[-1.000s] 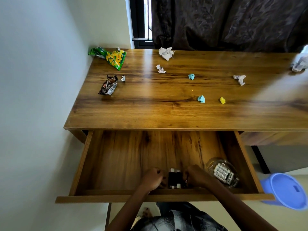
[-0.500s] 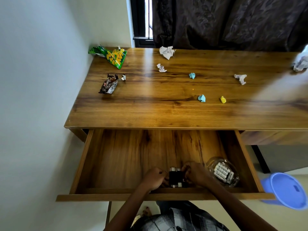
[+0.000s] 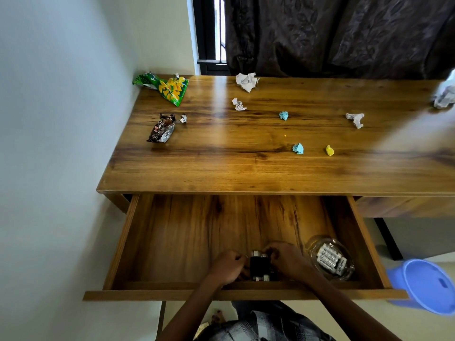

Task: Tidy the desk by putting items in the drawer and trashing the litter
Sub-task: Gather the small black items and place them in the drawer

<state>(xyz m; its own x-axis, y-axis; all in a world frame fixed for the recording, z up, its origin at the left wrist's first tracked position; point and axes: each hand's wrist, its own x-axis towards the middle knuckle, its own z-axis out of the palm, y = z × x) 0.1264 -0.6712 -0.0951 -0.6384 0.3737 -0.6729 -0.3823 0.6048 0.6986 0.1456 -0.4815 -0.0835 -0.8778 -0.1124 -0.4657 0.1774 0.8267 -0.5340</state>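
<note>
The wooden drawer (image 3: 172, 242) stands pulled out under the desk (image 3: 246, 168). Near its front edge sits a small black object with metal ends (image 3: 259, 268). My left hand (image 3: 227, 267) and my right hand (image 3: 285, 258) grip it from either side with curled fingers. To the right in the drawer lies a clear glass dish holding white batteries (image 3: 331, 258). Litter lies on the desk: a green-yellow snack bag (image 3: 163, 88), a brown wrapper (image 3: 162, 129), white paper balls (image 3: 246, 81), two blue balls (image 3: 298, 148) and a yellow one (image 3: 329, 150).
A blue plastic bin (image 3: 428, 286) stands on the floor at the right of the drawer. A white wall runs along the left. Dark curtains and a window frame lie behind the desk. Another crumpled white piece (image 3: 444, 97) lies at the desk's far right edge.
Both hands stay on the black object in the drawer; the right hand has shifted slightly toward its top. The litter on the desk has not moved.
</note>
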